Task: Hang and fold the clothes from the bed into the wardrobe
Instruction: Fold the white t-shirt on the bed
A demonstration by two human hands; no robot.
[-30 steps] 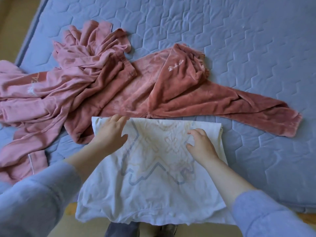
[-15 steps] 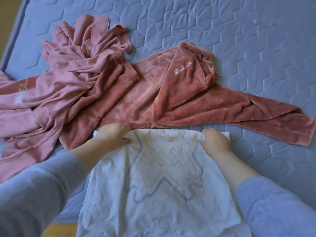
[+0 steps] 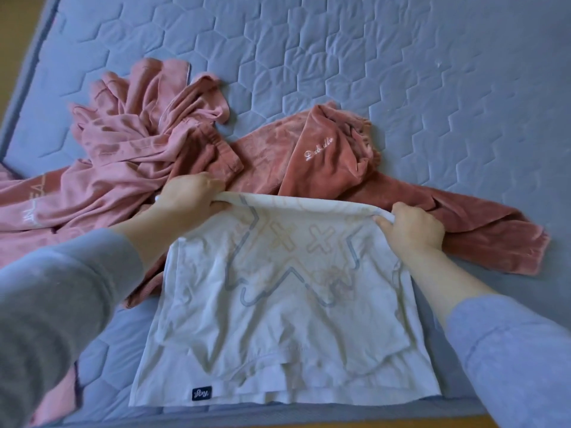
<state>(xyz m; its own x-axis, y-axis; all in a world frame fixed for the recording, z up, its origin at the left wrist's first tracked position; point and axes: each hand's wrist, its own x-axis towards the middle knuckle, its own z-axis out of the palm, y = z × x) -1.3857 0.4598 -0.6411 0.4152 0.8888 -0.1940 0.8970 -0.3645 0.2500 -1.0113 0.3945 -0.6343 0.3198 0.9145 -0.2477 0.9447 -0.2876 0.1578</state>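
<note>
My left hand [image 3: 191, 196] and right hand [image 3: 411, 225] each pinch the far folded edge of the white printed T-shirt [image 3: 278, 304], fingers curled round the fabric, that edge raised. The shirt lies at the near edge of the quilted blue-grey mattress [image 3: 401, 72]. The dark pink velvet trousers [image 3: 333, 156] lie just beyond it, with the crumpled light pink garment [image 3: 129, 149] toward the left edge.
</note>
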